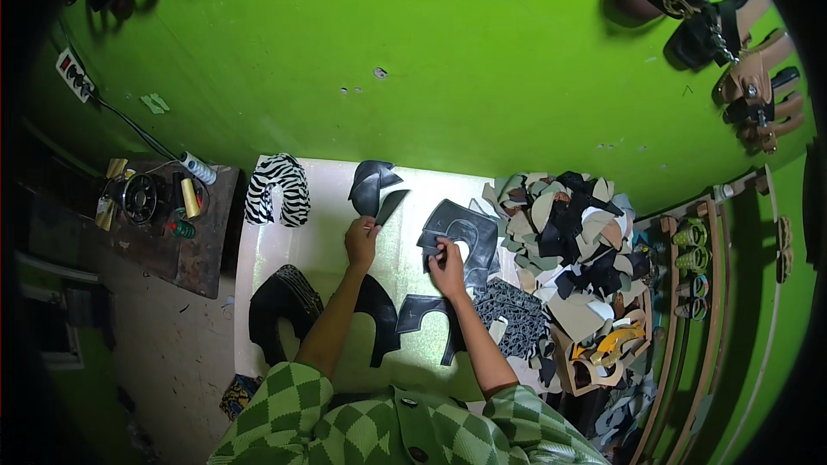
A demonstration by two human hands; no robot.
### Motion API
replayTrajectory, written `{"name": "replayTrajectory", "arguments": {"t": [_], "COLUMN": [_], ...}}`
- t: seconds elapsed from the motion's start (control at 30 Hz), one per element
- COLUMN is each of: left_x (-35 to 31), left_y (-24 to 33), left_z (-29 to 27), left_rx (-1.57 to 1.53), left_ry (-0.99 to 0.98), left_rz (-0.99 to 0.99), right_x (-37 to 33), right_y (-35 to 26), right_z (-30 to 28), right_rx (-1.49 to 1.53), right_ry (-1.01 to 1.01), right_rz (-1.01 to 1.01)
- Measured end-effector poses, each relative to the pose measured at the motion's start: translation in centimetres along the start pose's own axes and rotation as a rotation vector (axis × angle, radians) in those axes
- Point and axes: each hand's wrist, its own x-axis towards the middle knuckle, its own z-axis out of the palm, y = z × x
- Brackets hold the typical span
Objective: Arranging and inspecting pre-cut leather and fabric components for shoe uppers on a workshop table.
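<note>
My left hand [362, 243] pinches a narrow black leather piece [394, 204] and holds it up at a slant. Just beyond it, a small pile of curved black leather pieces [368, 194] lies on the white tabletop [332, 198]. My right hand [446, 270] has its bent fingers on the near left edge of a black leather shoe upper piece [448, 217], which overlaps other U-shaped ones. Closer to me lie another black U-shaped upper piece [419, 303], one partly under my left forearm [376, 319], and a black stack [277, 293].
Zebra-patterned U-shaped pieces [276, 189] lie at the far left. Black-and-grey patterned pieces [514, 314] and a heap of scraps [568, 232] crowd the right, by a wooden box [586, 379]. A dark side table [185, 258] stands left; a shoe rack [708, 327] stands right.
</note>
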Motion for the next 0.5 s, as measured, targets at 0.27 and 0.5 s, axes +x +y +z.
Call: {"name": "replayTrajectory", "arguments": {"t": [0.27,0.5], "left_x": [-5.9,-10.6], "left_y": [1.5,1.1], "left_z": [-3.5,-1.7], "left_rx": [-0.424,-0.412], "left_ry": [-0.786,-0.774], "left_rz": [-0.043,-0.011], "right_x": [-1.9,-7.2], "right_y": [0.0,3.9], "right_z": [-6.7,-7.7], "right_rx": [0.296,0.241], "right_ry": [-0.433,-0.291], "right_rz": [0.241,0.269]}}
